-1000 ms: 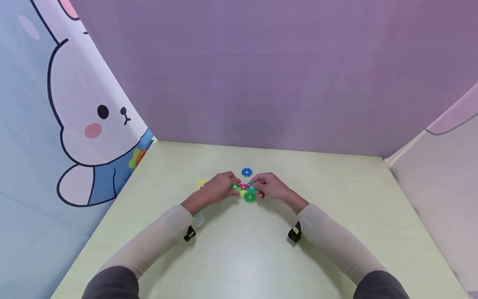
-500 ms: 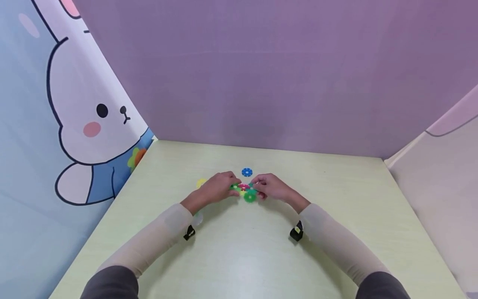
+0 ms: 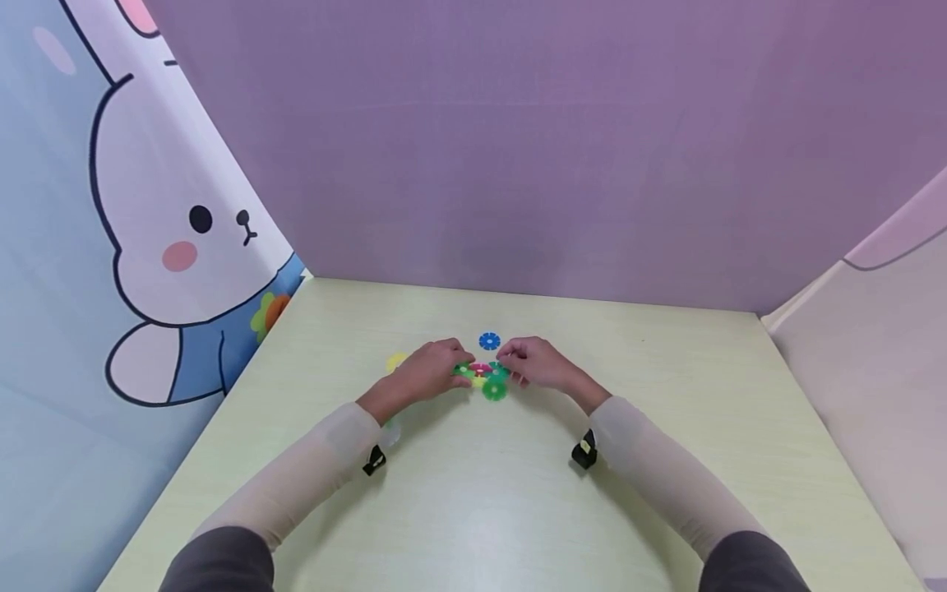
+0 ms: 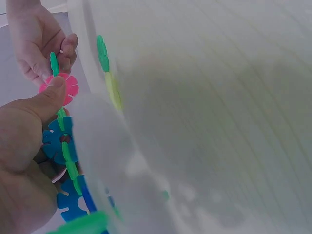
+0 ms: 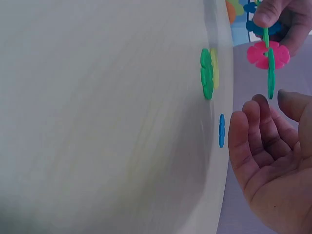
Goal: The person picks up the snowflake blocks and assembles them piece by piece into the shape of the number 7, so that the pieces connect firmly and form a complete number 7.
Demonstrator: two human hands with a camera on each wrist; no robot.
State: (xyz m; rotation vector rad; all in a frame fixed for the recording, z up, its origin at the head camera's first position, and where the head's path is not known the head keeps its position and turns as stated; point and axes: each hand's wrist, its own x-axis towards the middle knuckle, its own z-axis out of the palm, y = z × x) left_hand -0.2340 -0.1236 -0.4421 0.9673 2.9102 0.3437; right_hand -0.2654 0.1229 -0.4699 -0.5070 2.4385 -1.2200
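Observation:
My left hand (image 3: 429, 370) pinches a chain of interlocking snowflake discs between thumb and fingers, raised above the table. In the left wrist view the chain has blue discs (image 4: 52, 144) with green ones slotted between them. Farther along is a pink disc (image 5: 280, 54), with a green disc (image 5: 271, 78) standing edge-on at its end. My right hand (image 3: 538, 362) is beside that end disc. In the right wrist view its thumb and forefinger stand apart around the disc's lower tip, with no firm grip visible. The left palm hides part of the chain.
On the table lie a loose green disc (image 3: 494, 390), a yellow disc (image 3: 478, 382) close to it, and a blue disc (image 3: 483, 341) farther back. Another yellow disc (image 3: 395, 362) shows behind the left hand. A purple backdrop (image 3: 518, 164) stands behind the table.
My right hand has shifted slightly up and its fingers have loosened from the end green disc, which shows more now. The left hand and chain have moved slightly left.

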